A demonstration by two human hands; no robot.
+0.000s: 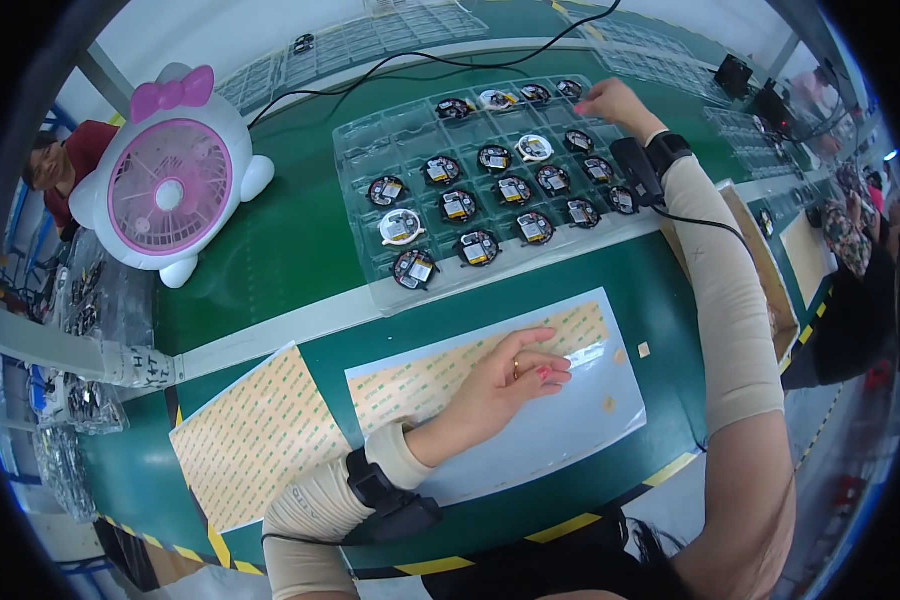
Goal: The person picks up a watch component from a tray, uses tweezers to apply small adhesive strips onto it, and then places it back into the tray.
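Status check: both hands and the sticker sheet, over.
Left hand pinching at sticker sheet, peeling edge. Right hand reaching into far corner of clear parts tray. Nothing between hands and work.

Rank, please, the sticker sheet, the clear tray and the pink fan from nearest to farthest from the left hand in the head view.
From the left hand:
1. Sticker sheet, under the hand, touched.
2. Clear tray, beyond it, across the table.
3. Pink fan, far left.

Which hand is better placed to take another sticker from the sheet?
Left. The left hand already rests on the sticker sheet, while the right hand reaches far to the clear tray.
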